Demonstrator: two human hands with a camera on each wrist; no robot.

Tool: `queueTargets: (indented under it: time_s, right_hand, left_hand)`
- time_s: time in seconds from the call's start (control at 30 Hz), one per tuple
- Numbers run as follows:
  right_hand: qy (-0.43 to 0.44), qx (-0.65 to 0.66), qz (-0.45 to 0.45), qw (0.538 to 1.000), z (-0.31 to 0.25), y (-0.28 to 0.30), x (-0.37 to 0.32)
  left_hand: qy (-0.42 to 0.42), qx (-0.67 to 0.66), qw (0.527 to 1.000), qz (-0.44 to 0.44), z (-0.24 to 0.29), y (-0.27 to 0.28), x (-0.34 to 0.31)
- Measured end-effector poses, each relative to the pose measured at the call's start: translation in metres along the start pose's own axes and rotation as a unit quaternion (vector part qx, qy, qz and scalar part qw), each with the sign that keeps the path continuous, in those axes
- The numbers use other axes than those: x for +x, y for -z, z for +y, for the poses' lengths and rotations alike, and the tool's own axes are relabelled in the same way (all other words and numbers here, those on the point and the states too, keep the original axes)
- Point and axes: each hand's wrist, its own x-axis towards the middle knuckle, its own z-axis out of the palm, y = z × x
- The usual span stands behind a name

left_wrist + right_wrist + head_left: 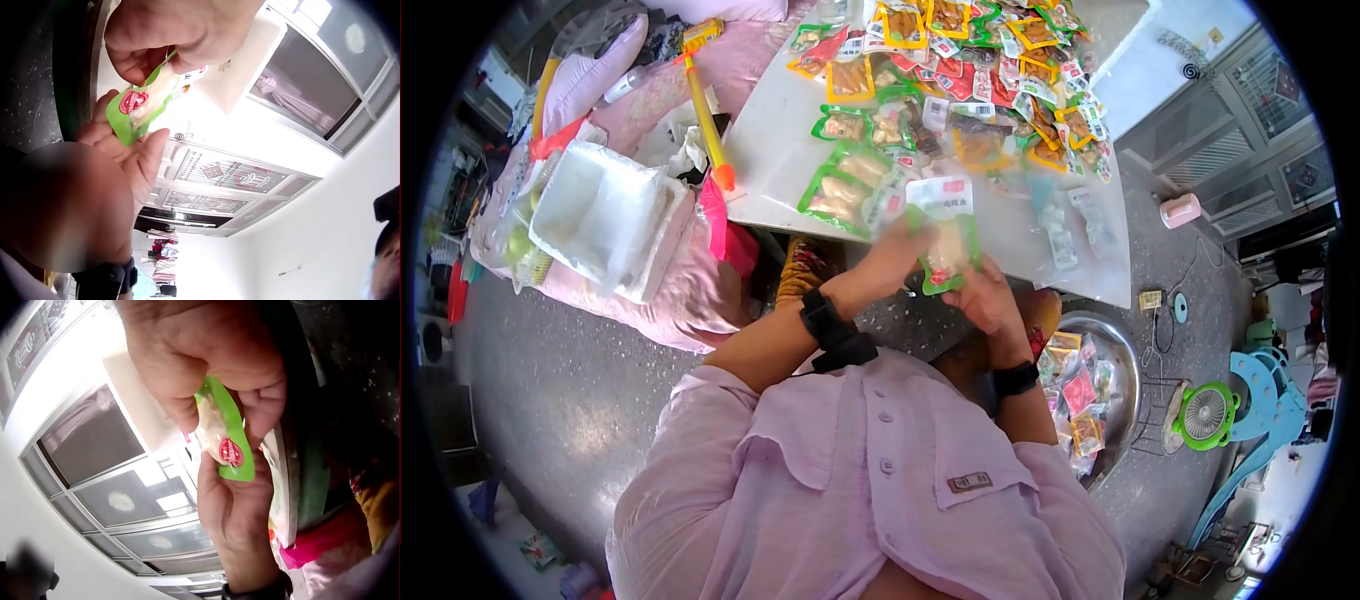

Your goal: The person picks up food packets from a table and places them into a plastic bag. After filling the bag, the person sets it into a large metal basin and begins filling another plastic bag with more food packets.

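Green-edged packet [948, 243] is pinched between left hand [895, 258] and right hand [988, 298] at the tabletop's [772, 150] near edge; inspection apparently underway, next move likely requiring one side to be released.

On my remote feed I saw a green-edged clear food packet [950, 245], slightly bowed, with pale contents [159, 90] and a round red emblem [230, 452], held between the left hand [894, 256] and right hand [988, 297].
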Motion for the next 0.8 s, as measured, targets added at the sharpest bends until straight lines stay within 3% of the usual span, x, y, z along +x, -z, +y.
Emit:
queueTargets:
  time_s: [0.07,0.17,0.2,0.23,0.27,0.37,0.57,0.8]
  right_hand:
    - [0.015,0.02,0.079,0.997,0.015,0.007,0.003]
    - [0.084,0.026,0.125,0.988,0.019,0.013,0.007]
    - [0.102,0.016,0.137,0.985,0.013,0.016,0.006]
    - [0.12,0.005,0.15,0.981,0.008,0.019,0.005]
    - [0.115,-0.044,0.166,0.978,0.001,0.022,0.005]
    - [0.092,-0.166,0.211,0.959,-0.016,0.023,0.005]
    - [0.038,-0.26,0.206,0.943,-0.026,0.003,0.012]
    - [-0.023,-0.332,0.156,0.93,-0.038,-0.012,0.025]
  left_hand:
    - [0.019,-0.022,1.0,0.002,-0.004,0.001,0.001]
    - [0.05,0.14,0.989,0.026,0.02,-0.013,-0.008]
    - [-0.05,0.288,0.955,0.047,0.02,-0.009,-0.008]
    - [-0.149,0.426,0.89,0.066,0.022,-0.001,-0.008]
    - [-0.244,0.55,0.794,0.082,0.025,0.005,-0.007]
    - [-0.269,0.699,0.649,0.135,0.037,0.014,-0.005]
    - [-0.138,0.743,0.637,0.15,0.033,0.028,0.003]
    - [-0.196,0.7,0.668,0.162,0.027,0.035,0.003]
